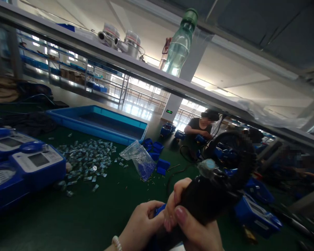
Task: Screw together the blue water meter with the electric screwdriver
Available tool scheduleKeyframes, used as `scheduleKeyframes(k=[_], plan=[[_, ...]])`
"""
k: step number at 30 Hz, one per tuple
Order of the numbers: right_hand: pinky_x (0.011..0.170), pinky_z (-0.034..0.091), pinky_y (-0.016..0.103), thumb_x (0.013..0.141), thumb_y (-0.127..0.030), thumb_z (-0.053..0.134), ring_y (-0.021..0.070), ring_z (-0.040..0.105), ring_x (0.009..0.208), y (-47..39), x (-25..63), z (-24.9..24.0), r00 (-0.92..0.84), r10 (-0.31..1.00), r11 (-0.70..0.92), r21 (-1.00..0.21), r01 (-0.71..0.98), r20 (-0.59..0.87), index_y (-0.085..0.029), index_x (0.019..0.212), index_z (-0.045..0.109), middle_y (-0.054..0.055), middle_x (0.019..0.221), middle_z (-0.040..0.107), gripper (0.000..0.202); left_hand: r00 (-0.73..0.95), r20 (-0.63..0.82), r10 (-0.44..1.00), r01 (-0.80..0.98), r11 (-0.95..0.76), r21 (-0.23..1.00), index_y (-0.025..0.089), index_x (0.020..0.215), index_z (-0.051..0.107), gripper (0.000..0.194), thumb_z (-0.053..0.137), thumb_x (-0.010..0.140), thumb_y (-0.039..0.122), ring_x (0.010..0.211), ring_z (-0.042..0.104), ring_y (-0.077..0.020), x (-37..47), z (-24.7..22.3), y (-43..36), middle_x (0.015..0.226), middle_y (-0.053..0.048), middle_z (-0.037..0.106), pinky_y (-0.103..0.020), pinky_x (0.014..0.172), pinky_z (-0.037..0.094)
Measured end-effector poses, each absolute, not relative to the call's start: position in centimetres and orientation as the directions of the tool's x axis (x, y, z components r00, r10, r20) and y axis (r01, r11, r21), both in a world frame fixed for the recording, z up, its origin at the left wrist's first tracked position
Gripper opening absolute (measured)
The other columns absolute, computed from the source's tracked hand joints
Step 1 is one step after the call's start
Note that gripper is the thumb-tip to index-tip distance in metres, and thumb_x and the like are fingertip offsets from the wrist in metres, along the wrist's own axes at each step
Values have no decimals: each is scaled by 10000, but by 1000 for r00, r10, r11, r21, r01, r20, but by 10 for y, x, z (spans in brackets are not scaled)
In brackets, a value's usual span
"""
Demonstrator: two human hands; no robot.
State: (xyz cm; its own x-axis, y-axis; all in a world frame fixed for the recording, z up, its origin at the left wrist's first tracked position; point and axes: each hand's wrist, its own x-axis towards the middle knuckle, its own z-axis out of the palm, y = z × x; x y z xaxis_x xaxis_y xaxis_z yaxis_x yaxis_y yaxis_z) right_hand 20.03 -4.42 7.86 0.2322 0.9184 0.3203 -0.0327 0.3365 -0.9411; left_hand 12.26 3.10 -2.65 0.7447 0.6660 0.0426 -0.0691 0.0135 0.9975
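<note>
Right hand (pixel 196 226) wraps a dark, bulky power tool (pixel 206 198), thumb and fingers closed round its grip, the tool's head angled down and left toward a small blue part (pixel 159 210). Left hand (pixel 143 223), a pearl bracelet (pixel 117 243) at its wrist, is curled round that part, pinching it between fingertips just above the green mat (pixel 68 216), at the bottom centre of the view. The tool's tip appears to meet the part where the 2 hands touch, though the fingers hide the contact. Judging by the grip, the fastening step looks to be in hand; the next move would call for holding the part steady and the tool in line with it.

Behind the hands lie a clear plastic bag (pixel 138 158) beside scattered pins, a heap of small metal-and-plastic pieces (pixel 86 158), and a shallow blue tray (pixel 99 122). Blue meter housings (pixel 28 167) stand at the left edge. A green-capped bottle (pixel 181 43) rests on the overhead shelf (pixel 94 47). Farther along the bench, another person (pixel 199 127) sits bent over more blue units.
</note>
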Motion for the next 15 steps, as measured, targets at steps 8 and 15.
scheduleKeyframes(k=[8, 15], plan=[[557, 413, 268, 769, -350, 686, 114, 494, 535, -48, 204, 93, 229, 929, 326, -935, -136, 291, -225, 832, 564, -38, 587, 526, 186, 729, 31, 683, -69, 29, 997, 119, 936, 705, 422, 605, 781, 498, 640, 505, -161, 124, -37, 31, 684, -24, 611, -259, 636, 420], [500, 458, 283, 780, -317, 644, 145, 512, 503, -52, 229, 139, 265, 876, 453, -877, -161, 404, -199, 994, 623, 1, 555, 531, 245, 715, 7, 699, -55, 46, 997, 137, 1045, 674, 465, 650, 757, 502, 561, 420, -120, 125, -41, 33, 657, -2, 560, -219, 516, 325]])
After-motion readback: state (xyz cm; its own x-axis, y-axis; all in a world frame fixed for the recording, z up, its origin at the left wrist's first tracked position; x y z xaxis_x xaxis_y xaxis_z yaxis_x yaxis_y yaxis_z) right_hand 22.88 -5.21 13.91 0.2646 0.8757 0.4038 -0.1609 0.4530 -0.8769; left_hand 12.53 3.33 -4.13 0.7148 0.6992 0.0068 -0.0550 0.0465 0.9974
